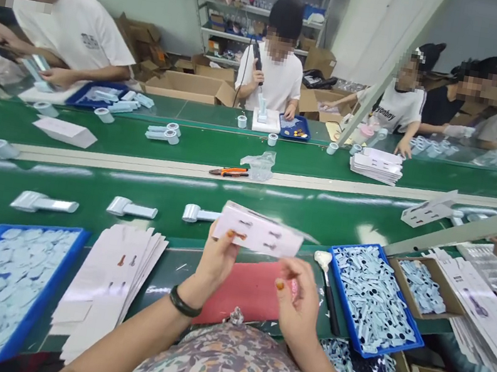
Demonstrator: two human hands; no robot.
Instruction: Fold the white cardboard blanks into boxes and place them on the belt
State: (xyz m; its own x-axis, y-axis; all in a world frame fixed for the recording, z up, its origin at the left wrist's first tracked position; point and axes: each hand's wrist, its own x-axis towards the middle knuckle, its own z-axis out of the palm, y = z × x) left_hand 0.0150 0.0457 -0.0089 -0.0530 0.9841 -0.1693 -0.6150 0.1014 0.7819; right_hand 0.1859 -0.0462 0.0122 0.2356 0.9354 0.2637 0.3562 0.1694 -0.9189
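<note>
My left hand [220,256] grips a white cardboard box [260,231] by its left end, thumb on the printed front. Small brown and purple product pictures show on that face, and a flap sticks out at its right end. Just below that end is my right hand [299,296], with thumb and fingers apart and nothing visible in them. Underneath lies a red mat [245,290]. A stack of flat white cartons [111,280] rests left of my forearm. To the right of my right hand lies a black-handled tool with a whitish head [330,288].
Light-blue handled parts [133,209] lie along the green belt [88,175]. Blue trays of pale discs [4,278] and small blue pieces [370,298] flank me. Orange-handled pliers [229,172] lie farther back. Several people work opposite; a post [465,228] slants at right.
</note>
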